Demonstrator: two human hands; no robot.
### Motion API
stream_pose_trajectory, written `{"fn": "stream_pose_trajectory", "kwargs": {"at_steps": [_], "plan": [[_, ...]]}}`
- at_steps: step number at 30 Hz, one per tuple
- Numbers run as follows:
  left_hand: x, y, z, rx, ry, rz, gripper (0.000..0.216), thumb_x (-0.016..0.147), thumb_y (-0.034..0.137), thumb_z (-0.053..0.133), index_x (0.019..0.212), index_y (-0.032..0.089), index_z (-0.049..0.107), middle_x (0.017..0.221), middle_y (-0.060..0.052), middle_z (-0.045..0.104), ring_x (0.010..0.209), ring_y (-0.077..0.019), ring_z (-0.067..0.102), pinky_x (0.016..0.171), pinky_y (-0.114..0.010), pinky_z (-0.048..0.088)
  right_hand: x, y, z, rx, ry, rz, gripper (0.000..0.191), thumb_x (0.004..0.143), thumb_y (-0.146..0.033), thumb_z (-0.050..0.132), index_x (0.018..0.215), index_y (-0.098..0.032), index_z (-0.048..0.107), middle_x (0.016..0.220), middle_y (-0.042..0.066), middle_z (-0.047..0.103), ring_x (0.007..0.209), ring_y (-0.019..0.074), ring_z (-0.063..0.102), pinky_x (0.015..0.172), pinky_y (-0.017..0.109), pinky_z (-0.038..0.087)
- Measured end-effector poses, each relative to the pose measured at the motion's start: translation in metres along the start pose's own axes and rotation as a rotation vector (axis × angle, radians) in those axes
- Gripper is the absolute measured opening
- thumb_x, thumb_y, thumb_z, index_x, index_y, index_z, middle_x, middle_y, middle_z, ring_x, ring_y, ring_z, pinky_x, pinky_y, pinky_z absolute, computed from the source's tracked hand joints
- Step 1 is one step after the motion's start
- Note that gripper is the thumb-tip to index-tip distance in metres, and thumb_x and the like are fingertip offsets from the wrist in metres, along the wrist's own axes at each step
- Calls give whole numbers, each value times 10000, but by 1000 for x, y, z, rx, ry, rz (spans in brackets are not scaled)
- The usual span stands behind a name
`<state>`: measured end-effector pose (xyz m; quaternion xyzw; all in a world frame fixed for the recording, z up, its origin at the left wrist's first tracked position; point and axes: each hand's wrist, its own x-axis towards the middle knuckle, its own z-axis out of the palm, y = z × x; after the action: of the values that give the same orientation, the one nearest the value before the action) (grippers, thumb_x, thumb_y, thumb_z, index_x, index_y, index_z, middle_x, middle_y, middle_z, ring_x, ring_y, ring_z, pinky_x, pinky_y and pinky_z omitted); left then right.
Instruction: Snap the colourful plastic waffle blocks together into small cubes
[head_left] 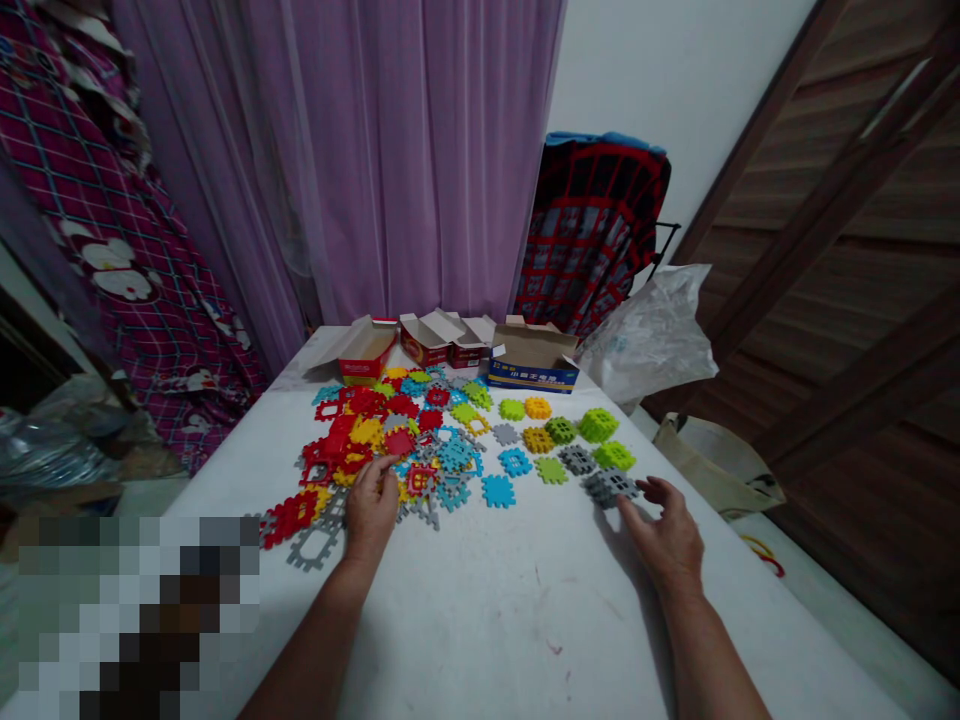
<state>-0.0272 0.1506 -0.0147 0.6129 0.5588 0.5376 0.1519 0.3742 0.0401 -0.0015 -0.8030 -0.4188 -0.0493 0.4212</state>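
Note:
My left hand [373, 505] is over the front of a heap of toothed plastic building tiles, its fingers partly curled and a gap showing by the thumb. The fingertips are at the edge of a red tile [399, 442]; whether they touch it I cannot tell. Grey tiles [315, 542] lie beside this hand. At the right, my right hand [667, 530] has thumb and fingers apart, close beside a stack of grey tiles [609, 487]. Behind that stack are another grey stack [577, 460] and lime green stacks [599, 425].
Loose blue tiles [499, 491] lie mid-table, near a yellow stack [538, 439]. Along the back stand opened cardboard boxes, including a red one [367, 352] and a blue one [533, 374]. A clear plastic bag [649, 335] is behind the table's right edge, with a fabric bag [716, 465] below.

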Motion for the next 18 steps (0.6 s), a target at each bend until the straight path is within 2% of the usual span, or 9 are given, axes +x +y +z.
{"fn": "stream_pose_trajectory", "kwargs": {"at_steps": [13,18], "plan": [[0,1,-2,15,-14,-14,291,849,318,495,1006,217,719,963,-55,732,835,-194,680,791,-320,550,1,4,7,-47,-1,-17,668,656,-661,542,1123,-186,585,1037,145,721,987,340,663,839,460,498],[0,0,-1,11,-16,-9,282,850,321,493,989,217,715,965,-56,732,864,-202,681,840,-341,550,0,3,7,-48,5,-32,652,673,-642,533,1125,-177,597,1030,146,715,981,333,658,850,454,493]]}}
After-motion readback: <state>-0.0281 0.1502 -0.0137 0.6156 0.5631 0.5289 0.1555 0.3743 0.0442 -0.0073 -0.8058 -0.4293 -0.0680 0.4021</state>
